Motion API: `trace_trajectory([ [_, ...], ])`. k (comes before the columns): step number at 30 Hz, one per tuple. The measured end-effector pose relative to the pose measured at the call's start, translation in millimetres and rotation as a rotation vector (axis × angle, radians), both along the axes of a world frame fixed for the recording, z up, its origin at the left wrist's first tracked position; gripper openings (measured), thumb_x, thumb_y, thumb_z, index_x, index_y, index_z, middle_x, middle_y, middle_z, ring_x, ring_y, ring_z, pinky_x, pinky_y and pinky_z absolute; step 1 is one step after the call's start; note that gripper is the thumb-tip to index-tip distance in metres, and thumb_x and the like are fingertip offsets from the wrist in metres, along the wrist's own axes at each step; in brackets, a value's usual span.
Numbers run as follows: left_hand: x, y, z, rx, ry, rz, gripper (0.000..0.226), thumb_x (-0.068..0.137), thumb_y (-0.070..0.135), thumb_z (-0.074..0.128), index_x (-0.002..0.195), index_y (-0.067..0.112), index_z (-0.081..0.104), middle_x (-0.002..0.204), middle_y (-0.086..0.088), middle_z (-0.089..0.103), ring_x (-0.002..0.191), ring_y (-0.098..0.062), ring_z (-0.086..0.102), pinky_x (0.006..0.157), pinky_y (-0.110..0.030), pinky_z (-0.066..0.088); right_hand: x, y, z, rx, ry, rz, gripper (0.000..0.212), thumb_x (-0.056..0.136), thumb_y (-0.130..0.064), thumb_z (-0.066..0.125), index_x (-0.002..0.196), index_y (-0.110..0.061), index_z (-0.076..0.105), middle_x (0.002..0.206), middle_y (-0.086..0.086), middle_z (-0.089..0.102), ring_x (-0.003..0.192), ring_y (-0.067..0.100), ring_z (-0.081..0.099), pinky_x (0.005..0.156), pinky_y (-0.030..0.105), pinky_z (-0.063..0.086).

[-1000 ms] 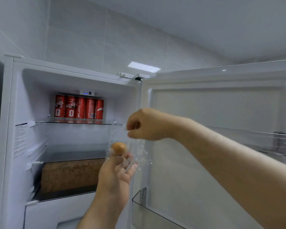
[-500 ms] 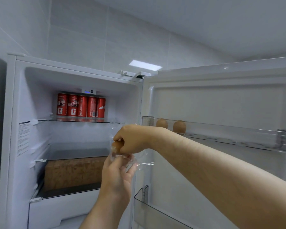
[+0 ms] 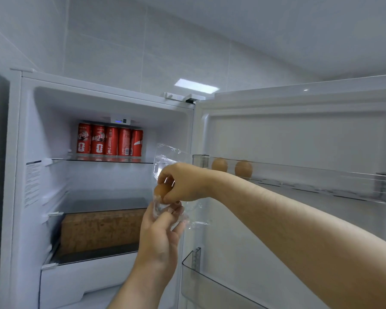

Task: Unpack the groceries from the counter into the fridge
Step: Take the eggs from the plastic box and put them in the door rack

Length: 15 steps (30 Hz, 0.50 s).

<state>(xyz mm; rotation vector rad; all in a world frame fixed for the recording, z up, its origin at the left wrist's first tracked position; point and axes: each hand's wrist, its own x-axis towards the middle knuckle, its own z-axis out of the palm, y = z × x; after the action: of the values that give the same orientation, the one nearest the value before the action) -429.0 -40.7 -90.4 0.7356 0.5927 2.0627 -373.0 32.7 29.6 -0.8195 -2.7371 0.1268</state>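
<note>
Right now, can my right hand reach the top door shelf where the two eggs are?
Probably yes. The right hand, pinching an egg, is just left of the door shelf; nothing lies between them, and space beside the two eggs looks free.

Bright, even light; soft wide-angle edges

- Home kitchen: pale wall tiles [image 3: 112, 47] rising behind an open white fridge [image 3: 16, 175].
- Red soda cans [image 3: 109, 139] on its glass shelf.
- Eggs [image 3: 243, 168] sitting in the door rack [image 3: 321, 177].
</note>
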Motion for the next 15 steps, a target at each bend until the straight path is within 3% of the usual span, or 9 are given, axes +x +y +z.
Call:
trace_trajectory([
  [3, 0, -1, 1, 0.006, 0.001, -0.007, 0.040, 0.090, -0.001, 0.057, 0.126, 0.016, 0.060, 0.119, -0.006, 0.069, 0.110, -0.020, 0.067, 0.104, -0.051, 0.044, 2, -3, 2, 0.035, 0.021, 0.003, 0.044, 0.080, -0.019, 0.071, 0.123, -0.016, 0.060, 0.104, -0.002, 0.065, 0.087, 0.013, 0.063, 0.075, 0.027, 0.057],
  [7, -1, -3, 0, -0.005, -0.018, 0.007, 0.046, 0.088, -0.002, 0.061, 0.131, 0.016, 0.057, 0.120, -0.012, 0.068, 0.106, -0.020, 0.069, 0.100, -0.047, 0.049, 7, -5, 5, 0.079, 0.060, 0.022, 0.025, 0.075, -0.017, 0.071, 0.100, -0.016, 0.067, 0.093, -0.002, 0.068, 0.086, 0.016, 0.065, 0.078, 0.034, 0.060],
  [11, -2, -7, 2, 0.019, 0.042, 0.038, 0.039, 0.088, -0.003, 0.060, 0.123, 0.015, 0.062, 0.116, -0.013, 0.069, 0.106, -0.021, 0.068, 0.101, -0.047, 0.048, 21, -4, 21, 0.088, 0.206, -0.010, 0.030, 0.077, -0.019, 0.070, 0.105, -0.022, 0.060, 0.099, -0.006, 0.065, 0.086, 0.011, 0.062, 0.071, 0.023, 0.054],
  [15, -6, -9, 1, 0.010, 0.060, 0.045, 0.040, 0.089, -0.011, 0.052, 0.118, 0.013, 0.064, 0.116, -0.016, 0.068, 0.109, -0.025, 0.067, 0.101, -0.047, 0.048, 52, -1, 54, 0.087, 0.358, -0.066, 0.022, 0.082, -0.020, 0.061, 0.102, -0.028, 0.064, 0.088, -0.003, 0.072, 0.069, 0.011, 0.063, 0.058, 0.015, 0.052],
])
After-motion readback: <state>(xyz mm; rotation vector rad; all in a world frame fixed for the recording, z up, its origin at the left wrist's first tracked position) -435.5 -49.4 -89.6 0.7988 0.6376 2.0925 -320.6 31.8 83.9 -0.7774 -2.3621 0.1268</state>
